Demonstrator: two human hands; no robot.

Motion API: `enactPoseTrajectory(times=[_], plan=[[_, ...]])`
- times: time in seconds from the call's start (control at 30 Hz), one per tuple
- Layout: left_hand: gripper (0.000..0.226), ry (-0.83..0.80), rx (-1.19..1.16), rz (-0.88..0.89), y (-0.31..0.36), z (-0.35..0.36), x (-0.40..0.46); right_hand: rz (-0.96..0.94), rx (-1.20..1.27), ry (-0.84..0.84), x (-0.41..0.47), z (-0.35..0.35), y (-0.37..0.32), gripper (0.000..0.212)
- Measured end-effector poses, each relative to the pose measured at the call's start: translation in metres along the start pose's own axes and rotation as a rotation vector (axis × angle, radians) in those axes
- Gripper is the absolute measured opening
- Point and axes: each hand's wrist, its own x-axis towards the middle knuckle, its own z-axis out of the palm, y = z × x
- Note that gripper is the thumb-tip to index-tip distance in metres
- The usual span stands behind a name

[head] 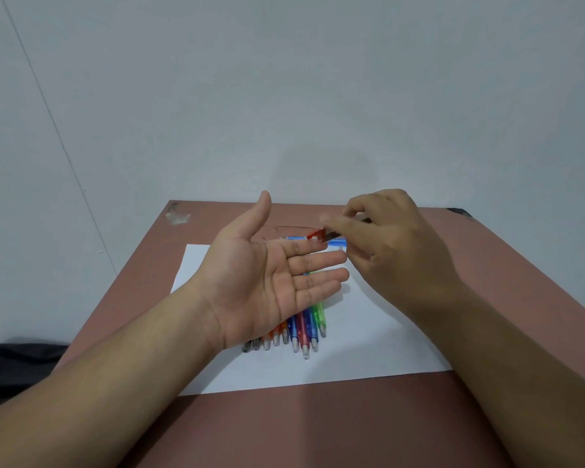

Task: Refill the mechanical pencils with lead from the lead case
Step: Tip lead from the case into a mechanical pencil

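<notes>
My left hand [267, 278] is held palm up and flat above the table, fingers straight, nothing lying in it that I can make out. My right hand [389, 244] pinches a small dark lead case with a red end [318, 235], tilted down over my left fingertips. Several mechanical pencils [301, 329] in orange, blue, red and green lie side by side on a white sheet of paper [368, 346], tips toward me, partly hidden under my left hand. A blue pencil [336, 244] lies crosswise behind the fingers.
The paper lies on a brown table [318, 430] set against a pale grey wall. A dark cloth [17, 369] is at the lower left beside the table. The table's far left corner is chipped [178, 216].
</notes>
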Motion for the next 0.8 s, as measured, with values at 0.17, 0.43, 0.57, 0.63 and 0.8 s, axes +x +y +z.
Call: enactPoseTrajectory(times=[0.17,0.43,0.57,0.63,0.8], plan=[[0.095,-0.015,0.003,-0.006,0.0006,0.0003,-0.0009,0.043,0.062,-0.013,0.0004,0.0012,-0.0011,0.046],[0.095,-0.010,0.001,-0.011,0.0002,0.0001,-0.0004,0.026,0.084,0.020,0.0000,0.0058,0.0032,0.037],[0.095,0.006,0.007,-0.010,-0.0002,0.0003,-0.0004,0.024,0.081,0.007,0.0010,0.0015,0.0008,0.064],[0.095,0.010,0.003,-0.009,-0.0004,0.0005,-0.0003,0.053,0.084,0.021,0.0015,-0.0008,-0.0009,0.074],[0.095,0.004,0.003,-0.018,-0.0001,-0.0002,-0.0003,0.030,0.089,0.023,-0.0019,0.0062,0.0034,0.033]])
